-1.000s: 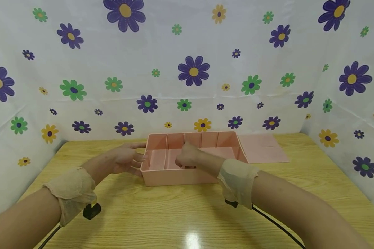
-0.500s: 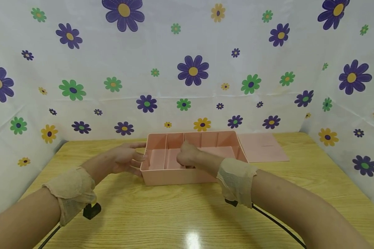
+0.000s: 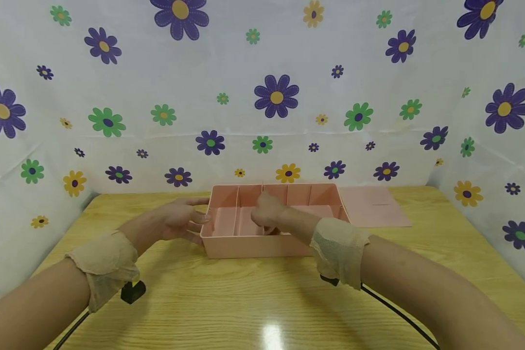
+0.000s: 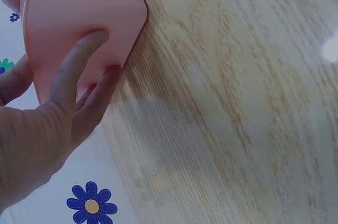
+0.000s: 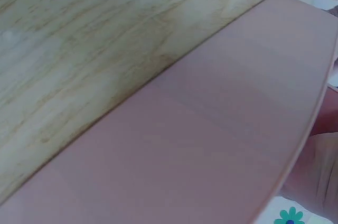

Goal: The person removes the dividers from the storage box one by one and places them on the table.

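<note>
A pink box [image 3: 258,247] with compartments stands on the wooden table. My left hand [image 3: 179,221] is at its left end; in the left wrist view its spread fingers [image 4: 79,57] press against the outer end wall. Inside the box, my right hand [image 3: 269,211] curls its fingers round the top of a thin pink divider [image 3: 262,186], whose far end sticks up slightly above the back rim. My fingertips and most of that divider are hidden behind the hand and the front wall. Another divider [image 3: 237,211] stands upright to the left, apart from the right hand.
A flat pink panel [image 3: 376,209] with a short slit lies on the table [image 3: 227,301] right of the box. A flowered cloth [image 3: 227,73] hangs close behind the box and along both sides. Black cables [image 3: 398,313] run from the wrist cameras.
The right hand has risen slightly, and the divider's far end now shows above the back rim. The left hand stays against the box. The head view has shifted a little.
</note>
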The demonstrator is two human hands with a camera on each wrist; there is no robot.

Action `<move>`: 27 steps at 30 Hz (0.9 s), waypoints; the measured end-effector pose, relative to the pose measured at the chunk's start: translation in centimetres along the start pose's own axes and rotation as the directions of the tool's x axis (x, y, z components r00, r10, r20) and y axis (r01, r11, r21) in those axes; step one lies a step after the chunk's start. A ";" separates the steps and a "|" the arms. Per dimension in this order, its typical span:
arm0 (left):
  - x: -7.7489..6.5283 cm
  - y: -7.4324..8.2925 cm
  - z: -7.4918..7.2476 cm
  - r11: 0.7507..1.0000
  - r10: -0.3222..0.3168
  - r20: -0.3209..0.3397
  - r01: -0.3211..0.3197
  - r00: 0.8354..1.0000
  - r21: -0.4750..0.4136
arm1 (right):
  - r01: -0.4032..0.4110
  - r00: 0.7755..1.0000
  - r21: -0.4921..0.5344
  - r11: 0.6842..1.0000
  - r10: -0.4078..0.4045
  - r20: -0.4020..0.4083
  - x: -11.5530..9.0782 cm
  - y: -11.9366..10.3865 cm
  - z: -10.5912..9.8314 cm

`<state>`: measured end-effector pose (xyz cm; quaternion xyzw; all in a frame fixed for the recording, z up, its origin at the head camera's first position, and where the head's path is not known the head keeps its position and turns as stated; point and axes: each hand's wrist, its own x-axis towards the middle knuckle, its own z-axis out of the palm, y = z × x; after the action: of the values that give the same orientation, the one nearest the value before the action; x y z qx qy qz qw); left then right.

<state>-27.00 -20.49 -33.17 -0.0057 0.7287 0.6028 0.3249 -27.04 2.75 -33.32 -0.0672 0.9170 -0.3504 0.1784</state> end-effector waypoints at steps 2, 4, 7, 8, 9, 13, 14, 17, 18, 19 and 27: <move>0.0 0.1 0.1 1.000 -0.004 -0.001 0.004 1.000 -0.006 | -0.009 1.000 0.038 0.999 0.008 0.007 -0.2 -0.2 -0.4; 0.1 0.2 0.1 1.000 -0.002 -0.001 0.002 1.000 -0.011 | -0.013 1.000 0.079 0.997 0.013 0.009 -0.4 -0.4 -0.8; 0.1 0.2 0.1 1.000 0.002 -0.001 -0.002 1.000 -0.011 | -0.021 1.000 0.153 0.988 0.018 0.020 -0.8 -0.9 -1.4; 0.1 0.1 0.0 1.000 0.004 -0.001 -0.004 1.000 -0.011 | -0.023 1.000 0.170 0.985 0.020 0.022 -0.9 -1.0 -1.6; 0.1 0.1 0.0 1.000 0.004 0.000 -0.004 1.000 -0.010 | -0.024 1.000 0.176 0.984 0.021 0.019 -0.9 -1.2 -1.7; 0.1 0.0 0.0 1.000 -0.001 0.002 0.001 1.000 -0.012 | -0.025 1.000 0.182 0.983 0.025 0.000 -1.5 -2.0 -2.7; 0.2 0.0 0.0 1.000 -0.001 0.002 0.001 1.000 -0.010 | -0.022 1.000 0.176 0.984 0.023 -0.003 -1.7 -2.2 -3.0; 0.2 -0.1 0.1 1.000 0.000 0.003 0.000 1.000 -0.008 | 0.006 1.000 0.142 0.990 -0.004 -0.012 -2.2 -2.6 -4.2; 0.2 -0.1 0.2 1.000 0.000 0.001 0.000 1.000 -0.006 | 0.020 1.000 0.112 0.994 -0.018 -0.016 -2.3 -2.7 -4.7; 0.2 -0.1 0.2 1.000 0.001 0.002 -0.001 1.000 -0.004 | 0.040 0.999 0.079 0.996 -0.038 -0.021 -2.5 -2.7 -5.2; 0.0 0.0 0.2 1.000 0.006 0.011 -0.006 1.000 -0.008 | 0.127 0.988 -0.157 0.979 -0.139 -0.072 -3.3 -0.9 -8.8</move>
<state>-26.95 -20.35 -33.24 -0.0015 0.7246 0.6066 0.3271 -27.29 8.34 -25.69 -0.1271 0.9410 -0.2933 0.1108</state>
